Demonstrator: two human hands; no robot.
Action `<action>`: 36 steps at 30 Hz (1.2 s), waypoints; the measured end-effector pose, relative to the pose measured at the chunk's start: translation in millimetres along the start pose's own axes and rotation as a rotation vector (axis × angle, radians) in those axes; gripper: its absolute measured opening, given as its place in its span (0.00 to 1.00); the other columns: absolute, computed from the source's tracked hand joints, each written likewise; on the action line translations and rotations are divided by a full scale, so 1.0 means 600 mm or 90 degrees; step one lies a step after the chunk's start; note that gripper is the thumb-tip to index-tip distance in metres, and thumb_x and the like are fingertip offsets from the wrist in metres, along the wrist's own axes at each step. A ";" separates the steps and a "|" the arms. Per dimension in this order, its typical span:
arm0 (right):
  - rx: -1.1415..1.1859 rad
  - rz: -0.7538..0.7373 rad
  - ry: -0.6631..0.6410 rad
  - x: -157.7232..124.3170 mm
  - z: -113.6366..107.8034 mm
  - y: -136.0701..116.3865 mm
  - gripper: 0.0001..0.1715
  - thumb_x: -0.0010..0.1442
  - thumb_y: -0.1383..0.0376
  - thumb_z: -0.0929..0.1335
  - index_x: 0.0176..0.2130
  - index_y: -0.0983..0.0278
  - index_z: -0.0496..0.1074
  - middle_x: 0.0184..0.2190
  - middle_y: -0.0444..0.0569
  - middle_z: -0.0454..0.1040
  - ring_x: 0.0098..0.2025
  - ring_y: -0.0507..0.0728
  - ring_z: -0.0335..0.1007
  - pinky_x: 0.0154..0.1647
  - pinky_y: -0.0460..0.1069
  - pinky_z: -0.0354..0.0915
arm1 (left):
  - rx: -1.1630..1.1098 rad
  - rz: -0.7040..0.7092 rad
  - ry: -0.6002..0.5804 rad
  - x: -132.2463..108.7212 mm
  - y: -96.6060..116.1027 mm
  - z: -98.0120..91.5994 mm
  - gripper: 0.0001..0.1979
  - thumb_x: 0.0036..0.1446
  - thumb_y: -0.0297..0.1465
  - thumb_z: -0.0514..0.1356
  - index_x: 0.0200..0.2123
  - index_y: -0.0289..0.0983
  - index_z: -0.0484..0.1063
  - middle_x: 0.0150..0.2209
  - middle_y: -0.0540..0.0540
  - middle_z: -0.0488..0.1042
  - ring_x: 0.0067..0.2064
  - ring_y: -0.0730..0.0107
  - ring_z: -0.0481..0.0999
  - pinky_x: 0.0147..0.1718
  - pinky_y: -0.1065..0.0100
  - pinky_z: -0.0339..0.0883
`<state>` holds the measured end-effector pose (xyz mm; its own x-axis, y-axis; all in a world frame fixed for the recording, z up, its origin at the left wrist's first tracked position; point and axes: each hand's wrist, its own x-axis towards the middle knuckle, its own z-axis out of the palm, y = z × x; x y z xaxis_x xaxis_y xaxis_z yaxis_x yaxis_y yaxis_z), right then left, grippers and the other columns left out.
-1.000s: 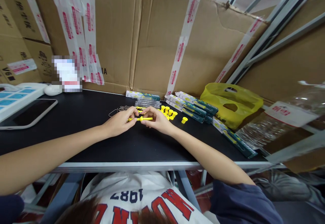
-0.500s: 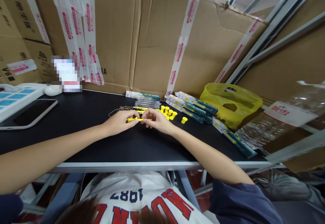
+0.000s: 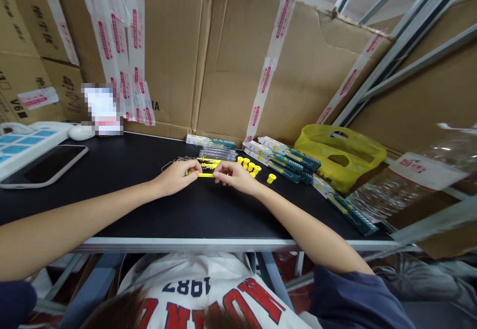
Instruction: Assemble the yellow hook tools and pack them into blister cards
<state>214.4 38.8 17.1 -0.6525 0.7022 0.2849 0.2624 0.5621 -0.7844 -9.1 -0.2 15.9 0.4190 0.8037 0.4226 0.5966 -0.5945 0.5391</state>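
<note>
A thin yellow rod-shaped piece spans the gap between my hands, just above the black tabletop. My left hand is closed around its left end, where a darker part shows between the fingers. On the other end, my right hand pinches with thumb and fingertips. Just beyond the hands lie more yellow-and-black sticks, partly hidden by the fingers. Several small yellow flared caps sit beyond and to the right of my right hand. Thin bent wires lie behind my left hand.
Clear plastic tubes lie behind the sticks. Printed slim boxes are stacked at the back right, beside a yellow plastic bag and a clear bottle. A phone and a white power strip occupy the left.
My hands have drawn slightly apart, so more of the yellow rod shows between them. The camera view has shifted a little.
</note>
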 end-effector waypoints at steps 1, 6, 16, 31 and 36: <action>-0.006 0.000 0.003 0.000 -0.001 0.002 0.19 0.56 0.52 0.68 0.31 0.66 0.68 0.25 0.46 0.73 0.22 0.47 0.64 0.22 0.43 0.61 | -0.023 -0.011 -0.001 0.001 -0.002 0.000 0.10 0.57 0.34 0.51 0.33 0.37 0.70 0.29 0.51 0.71 0.31 0.71 0.70 0.33 0.70 0.62; -0.022 0.006 0.027 0.004 -0.008 0.011 0.18 0.56 0.53 0.69 0.30 0.66 0.68 0.24 0.46 0.73 0.22 0.47 0.63 0.22 0.43 0.60 | -0.197 -0.118 0.011 0.009 -0.018 -0.002 0.15 0.60 0.38 0.48 0.39 0.36 0.70 0.28 0.49 0.72 0.22 0.76 0.67 0.20 0.73 0.60; -0.004 0.031 0.063 0.003 -0.013 0.003 0.21 0.53 0.50 0.70 0.27 0.65 0.66 0.22 0.45 0.73 0.20 0.48 0.62 0.20 0.43 0.59 | -0.138 -0.050 0.048 0.009 -0.018 -0.008 0.17 0.60 0.42 0.52 0.36 0.35 0.72 0.36 0.45 0.77 0.39 0.66 0.76 0.40 0.66 0.68; 0.004 -0.013 0.043 -0.009 0.025 -0.014 0.23 0.53 0.48 0.70 0.27 0.66 0.68 0.20 0.44 0.71 0.21 0.48 0.62 0.23 0.44 0.58 | -0.096 0.020 -0.088 -0.006 0.012 0.013 0.15 0.59 0.40 0.55 0.42 0.37 0.72 0.31 0.49 0.76 0.32 0.70 0.74 0.33 0.70 0.65; -0.020 -0.041 0.040 -0.013 0.037 -0.018 0.21 0.55 0.49 0.69 0.28 0.65 0.68 0.20 0.43 0.71 0.21 0.49 0.62 0.25 0.44 0.58 | -0.022 0.029 -0.093 -0.007 0.017 0.009 0.14 0.60 0.40 0.53 0.41 0.37 0.72 0.28 0.50 0.74 0.30 0.70 0.73 0.31 0.70 0.63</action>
<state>201.0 17.7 11.4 -0.6236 0.6891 0.3691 0.2439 0.6201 -0.7457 -0.9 -9.5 15.7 0.5420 0.7694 0.3380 0.5515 -0.6292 0.5477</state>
